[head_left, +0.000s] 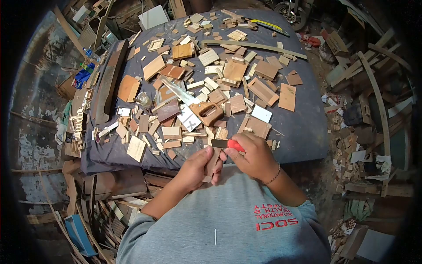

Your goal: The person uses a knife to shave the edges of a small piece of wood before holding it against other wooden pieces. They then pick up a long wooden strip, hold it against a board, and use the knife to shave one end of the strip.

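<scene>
My left hand (193, 170) is closed around a small brown wooden block (214, 163), held upright near my chest. My right hand (256, 155) grips the red handle of a chisel (219, 143). Its flat, wide blade points left and lies across the top end of the block. Just beyond my hands, a handsaw (206, 113) with a wooden handle rests on the scraps, its blade pointing away to the left. Near it lies a white piece (189, 119) with a dark X on it.
Many wood offcuts (235, 70) cover the dark cloth on the table (303, 132). A long wooden strip (255, 48) and a yellow cutter knife (269, 26) lie at the back. A thick dark beam (112, 81) borders the left side. Wood piles stand on the floor around.
</scene>
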The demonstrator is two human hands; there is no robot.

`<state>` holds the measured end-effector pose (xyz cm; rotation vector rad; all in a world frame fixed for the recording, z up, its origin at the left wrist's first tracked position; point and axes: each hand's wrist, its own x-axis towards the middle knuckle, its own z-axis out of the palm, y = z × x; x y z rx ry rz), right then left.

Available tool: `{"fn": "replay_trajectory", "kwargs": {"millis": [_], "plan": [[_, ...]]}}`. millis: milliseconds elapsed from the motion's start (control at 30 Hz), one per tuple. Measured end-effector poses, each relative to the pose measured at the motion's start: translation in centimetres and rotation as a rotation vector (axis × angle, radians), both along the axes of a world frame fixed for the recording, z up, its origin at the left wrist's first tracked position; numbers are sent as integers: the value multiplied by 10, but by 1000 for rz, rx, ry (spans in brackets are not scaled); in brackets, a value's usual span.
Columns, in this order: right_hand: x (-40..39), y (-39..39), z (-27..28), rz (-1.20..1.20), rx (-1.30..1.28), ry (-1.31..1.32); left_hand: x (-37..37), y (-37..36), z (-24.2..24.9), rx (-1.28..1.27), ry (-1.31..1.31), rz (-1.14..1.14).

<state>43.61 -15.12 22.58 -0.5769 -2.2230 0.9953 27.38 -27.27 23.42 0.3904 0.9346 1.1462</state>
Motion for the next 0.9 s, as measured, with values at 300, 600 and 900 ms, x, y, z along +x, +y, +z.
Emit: {"fn": "replay_trajectory", "kwargs": {"millis": [300, 600, 900], "plan": [[-9, -14, -7, -26, 163, -145, -11, -12, 13, -44, -147, -106], [-16, -23, -13, 42, 204, -179, -20, -16, 15, -208, -102, -220], [-16, -40, -19, 26, 213, -202, -38, -35, 23, -322, -260, -226]]}}
